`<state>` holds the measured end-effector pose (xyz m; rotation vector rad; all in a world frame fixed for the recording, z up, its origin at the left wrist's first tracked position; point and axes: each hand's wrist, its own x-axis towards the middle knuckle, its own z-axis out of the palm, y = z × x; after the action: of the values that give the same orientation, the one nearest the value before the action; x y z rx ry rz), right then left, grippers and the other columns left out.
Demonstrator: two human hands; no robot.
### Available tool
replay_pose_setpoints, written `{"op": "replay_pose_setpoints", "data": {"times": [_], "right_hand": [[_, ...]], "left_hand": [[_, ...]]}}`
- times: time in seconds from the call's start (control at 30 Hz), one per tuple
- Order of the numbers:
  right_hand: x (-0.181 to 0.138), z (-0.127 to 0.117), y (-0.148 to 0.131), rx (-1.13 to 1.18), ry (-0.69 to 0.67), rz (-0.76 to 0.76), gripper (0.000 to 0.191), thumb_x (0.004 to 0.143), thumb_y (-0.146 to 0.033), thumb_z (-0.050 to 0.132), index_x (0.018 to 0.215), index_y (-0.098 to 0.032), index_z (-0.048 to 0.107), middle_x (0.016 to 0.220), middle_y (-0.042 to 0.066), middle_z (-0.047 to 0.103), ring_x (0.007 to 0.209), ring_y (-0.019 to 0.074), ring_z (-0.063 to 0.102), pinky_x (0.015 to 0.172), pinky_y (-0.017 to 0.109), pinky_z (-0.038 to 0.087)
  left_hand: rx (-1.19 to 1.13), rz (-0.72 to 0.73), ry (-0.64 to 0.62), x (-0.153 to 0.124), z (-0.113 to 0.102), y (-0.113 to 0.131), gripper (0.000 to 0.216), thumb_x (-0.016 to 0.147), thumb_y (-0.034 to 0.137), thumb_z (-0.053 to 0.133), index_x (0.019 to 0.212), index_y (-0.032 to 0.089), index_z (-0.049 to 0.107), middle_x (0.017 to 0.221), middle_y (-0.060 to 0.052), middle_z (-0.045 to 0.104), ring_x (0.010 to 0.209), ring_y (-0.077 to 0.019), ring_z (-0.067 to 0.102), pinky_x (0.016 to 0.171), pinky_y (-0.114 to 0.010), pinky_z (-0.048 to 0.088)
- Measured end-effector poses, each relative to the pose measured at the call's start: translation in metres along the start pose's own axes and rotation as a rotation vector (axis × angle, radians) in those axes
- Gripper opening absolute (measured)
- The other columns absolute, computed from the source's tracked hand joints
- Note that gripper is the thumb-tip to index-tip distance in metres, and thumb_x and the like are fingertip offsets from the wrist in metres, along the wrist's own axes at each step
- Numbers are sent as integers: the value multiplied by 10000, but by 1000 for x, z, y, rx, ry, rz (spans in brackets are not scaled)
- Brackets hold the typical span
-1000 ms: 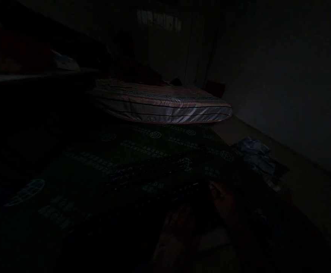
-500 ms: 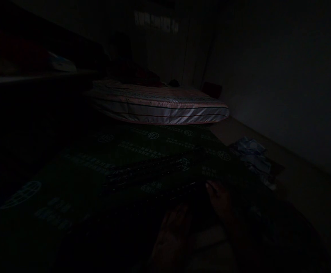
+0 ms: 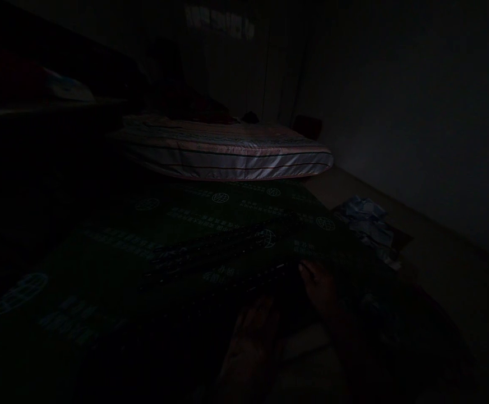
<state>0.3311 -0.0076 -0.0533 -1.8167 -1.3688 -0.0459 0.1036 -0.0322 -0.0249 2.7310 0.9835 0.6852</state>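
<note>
The scene is very dark. My left hand [image 3: 250, 336] lies flat at the lower middle, fingers stretched over a black, cloth-like piece whose folds I cannot make out. To the right and farther forward, my right hand [image 3: 318, 283] has its fingers curled at the far right end of a dark edge with light specks [image 3: 265, 275]; it seems to pinch that material, though the fingertips are dim. Beyond both hands, dark speckled strips [image 3: 211, 244] lie across a green printed sheet [image 3: 118, 264] with white globe marks and lettering.
A striped, padded mattress-like thing [image 3: 227, 160] lies at the far end of the sheet. On the floor to the right is a crumpled pale heap [image 3: 362, 219], near the wall [image 3: 416, 123]. A dark shelf or table edge [image 3: 59, 108] runs along the left.
The view has shifted slightly, so the surroundings sit a little farther left and up. Both hands stay in nearly the same place on the dark material.
</note>
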Motion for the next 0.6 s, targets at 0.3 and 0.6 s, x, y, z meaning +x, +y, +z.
{"op": "replay_pose_setpoints", "data": {"times": [0.3, 0.6], "right_hand": [[1, 1, 0, -7, 2, 19, 296, 861, -357, 449, 916, -213, 702, 927, 87, 709, 858, 209, 662, 796, 346, 519], [6, -1, -2, -81, -57, 32, 273, 861, -329, 465, 952, -214, 695, 967, 81, 710, 880, 208, 662, 800, 334, 512]], "left_hand": [[93, 63, 42, -4, 18, -11, 360, 883, 270, 456, 1223, 205, 554, 1302, -115, 543, 1181, -284, 502, 954, -453, 428], [197, 119, 86, -2, 15, -10, 393, 816, 196, 477, 1198, 168, 567, 1283, -124, 567, 1150, -295, 538, 912, -457, 465]]}}
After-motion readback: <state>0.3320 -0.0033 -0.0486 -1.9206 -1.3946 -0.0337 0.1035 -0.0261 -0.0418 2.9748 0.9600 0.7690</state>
